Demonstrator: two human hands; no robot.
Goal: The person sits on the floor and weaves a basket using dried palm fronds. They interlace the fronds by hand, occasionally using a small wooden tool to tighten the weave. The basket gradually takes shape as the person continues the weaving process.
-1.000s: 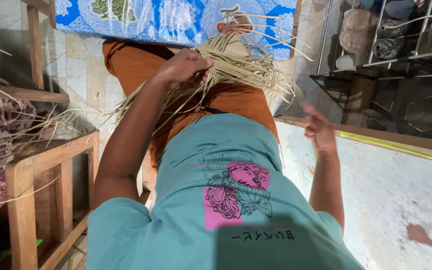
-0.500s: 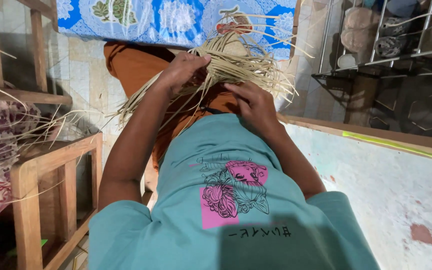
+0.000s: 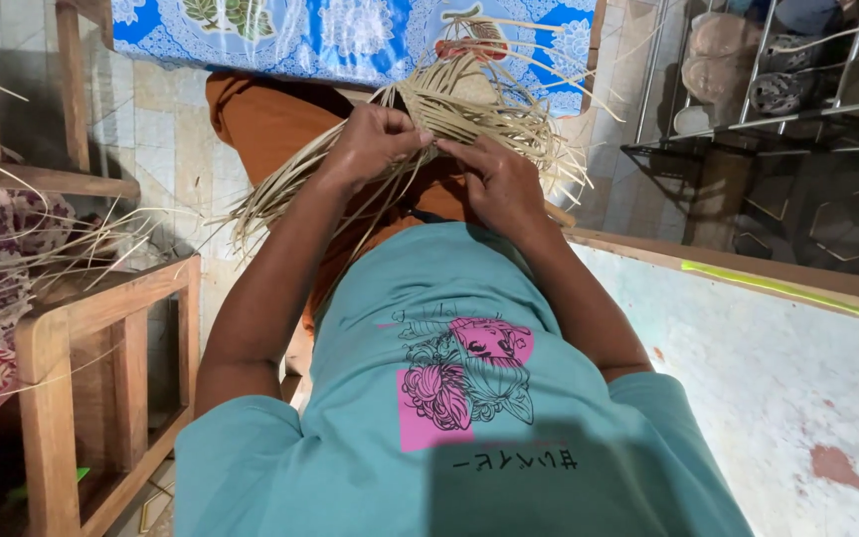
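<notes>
Over the teal shirt (image 3: 469, 398), left hand (image 3: 375, 144) and right hand (image 3: 499, 184) close fingers on pale straw strands (image 3: 469, 104) of a half-woven piece on the lap; weaving underway, next strand likely needs tucking; blue cloth (image 3: 330, 35) beyond.

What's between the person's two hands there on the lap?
In the head view, a bundle of pale straw strips, partly woven, fills the gap. The left hand and the right hand both grip it, loose strands fanning out to either side.

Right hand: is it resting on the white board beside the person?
No, the right hand is on the straw bundle with the left hand.
</notes>
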